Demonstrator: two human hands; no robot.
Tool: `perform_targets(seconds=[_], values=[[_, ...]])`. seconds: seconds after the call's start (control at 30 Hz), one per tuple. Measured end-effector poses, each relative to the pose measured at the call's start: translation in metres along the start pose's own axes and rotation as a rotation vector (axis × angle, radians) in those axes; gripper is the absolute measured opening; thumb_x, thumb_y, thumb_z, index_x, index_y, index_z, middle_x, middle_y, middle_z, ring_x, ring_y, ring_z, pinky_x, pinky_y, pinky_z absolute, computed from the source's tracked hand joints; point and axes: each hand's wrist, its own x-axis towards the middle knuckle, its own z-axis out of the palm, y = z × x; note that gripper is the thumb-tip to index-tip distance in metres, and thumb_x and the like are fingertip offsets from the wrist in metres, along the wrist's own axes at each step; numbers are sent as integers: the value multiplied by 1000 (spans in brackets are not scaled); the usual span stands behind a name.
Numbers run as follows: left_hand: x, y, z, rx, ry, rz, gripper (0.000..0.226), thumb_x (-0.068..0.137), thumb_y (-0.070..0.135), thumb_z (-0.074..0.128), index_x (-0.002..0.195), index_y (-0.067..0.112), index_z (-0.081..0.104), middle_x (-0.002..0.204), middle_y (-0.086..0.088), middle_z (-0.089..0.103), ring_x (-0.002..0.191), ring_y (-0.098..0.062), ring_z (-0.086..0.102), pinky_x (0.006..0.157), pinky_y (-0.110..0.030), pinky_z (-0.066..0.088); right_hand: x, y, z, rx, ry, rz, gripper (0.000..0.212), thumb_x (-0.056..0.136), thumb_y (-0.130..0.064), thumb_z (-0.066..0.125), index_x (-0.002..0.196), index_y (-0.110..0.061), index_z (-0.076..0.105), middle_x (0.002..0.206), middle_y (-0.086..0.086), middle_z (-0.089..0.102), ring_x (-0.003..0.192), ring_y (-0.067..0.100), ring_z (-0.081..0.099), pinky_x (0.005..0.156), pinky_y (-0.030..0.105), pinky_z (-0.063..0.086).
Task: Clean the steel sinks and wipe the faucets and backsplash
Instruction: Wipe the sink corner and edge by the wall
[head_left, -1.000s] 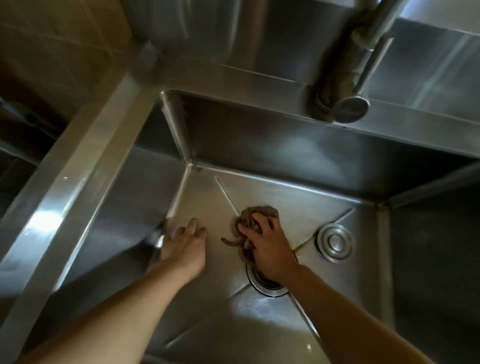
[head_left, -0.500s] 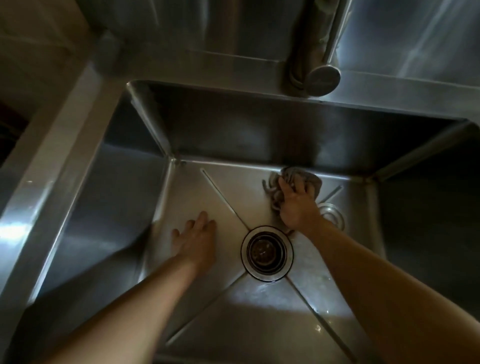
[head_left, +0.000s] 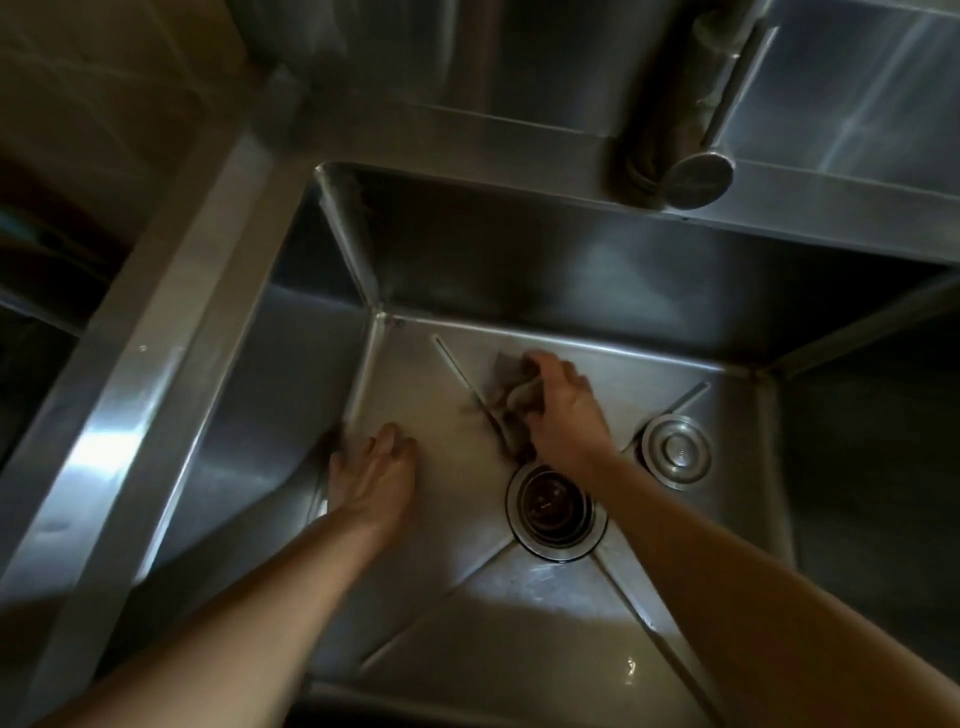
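Observation:
Both my arms reach down into a deep steel sink (head_left: 291, 395). My right hand (head_left: 563, 410) grips a crumpled brown cloth (head_left: 511, 389) and presses it on the sink floor, just behind the round drain (head_left: 556, 512). The cloth is blurred and partly hidden under my fingers. My left hand (head_left: 374, 473) lies flat on the floor near the left wall, fingers straight. The faucet (head_left: 691, 130) stands on the back ledge above, with the steel backsplash (head_left: 519, 57) behind it.
A round steel drain plug (head_left: 675, 452) lies on the sink floor right of my right hand. A wide steel rim (head_left: 156, 338) runs along the left side. Beyond it is a dark area with a tiled wall (head_left: 104, 104).
My right hand has swept the cloth from the back right of the floor to the left, toward the diagonal crease. My left hand has stayed flat in about the same place.

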Motion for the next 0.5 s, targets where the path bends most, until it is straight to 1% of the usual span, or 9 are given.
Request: perform_targets(seconds=[0.03,0.1,0.17,0.23,0.3,0.33,0.37,0.43,0.5], values=[[-2,-6,2,18,-14,-2,49,88,15,49,135,21,38,148,0,25,130,-25,37,104,-43,33,14,-4,-3,-73,2,31,64,89,-12,54,146,-22,28,145,7,35,132,30,29,105,42,34],[-6,-14,9,37,-71,-11,57,90,17,47,144,19,28,156,2,11,136,-24,30,108,-42,28,38,-3,6,-337,-128,27,60,96,-26,44,151,-21,19,158,8,15,144,30,8,116,45,13],[-9,-20,12,43,-92,-5,61,92,20,46,147,20,21,159,5,0,140,-23,23,111,-42,22,44,1,24,-448,-238,-10,61,96,-37,33,152,-22,15,160,10,5,146,33,0,118,46,2],[-8,-24,13,53,-66,30,59,90,21,48,145,21,26,159,4,1,140,-24,24,110,-40,23,25,1,41,-490,-272,-111,66,87,-36,34,151,-24,23,159,11,11,142,42,11,117,49,10],[-7,-24,9,39,-67,29,56,91,18,45,144,23,28,160,4,1,141,-23,21,112,-42,22,-9,-2,53,-477,-258,-284,67,72,-28,51,139,-22,48,147,19,38,125,50,40,107,54,32],[-8,-23,8,26,-81,15,55,93,16,42,145,23,27,160,5,0,143,-22,18,113,-44,20,-28,-1,58,-465,-266,-361,65,65,-26,57,130,-21,57,138,20,49,115,49,49,100,55,41],[-9,-22,7,15,-92,2,56,93,14,41,147,23,26,160,5,-2,144,-21,15,114,-45,18,-49,1,64,-482,-277,-441,60,65,-25,58,125,-22,60,132,19,54,110,48,52,95,54,45],[-16,-18,8,10,-107,-7,60,91,12,42,147,23,25,160,5,-3,144,-22,13,115,-46,18,-89,8,73,-512,-371,-568,49,74,-31,51,121,-26,62,130,13,58,113,45,54,92,55,49],[-24,-16,11,22,-119,0,61,90,11,43,147,22,25,159,4,-3,144,-22,14,114,-46,19,-123,19,77,-559,-427,-669,46,72,-34,62,118,-32,64,133,5,57,117,40,55,90,53,51]])
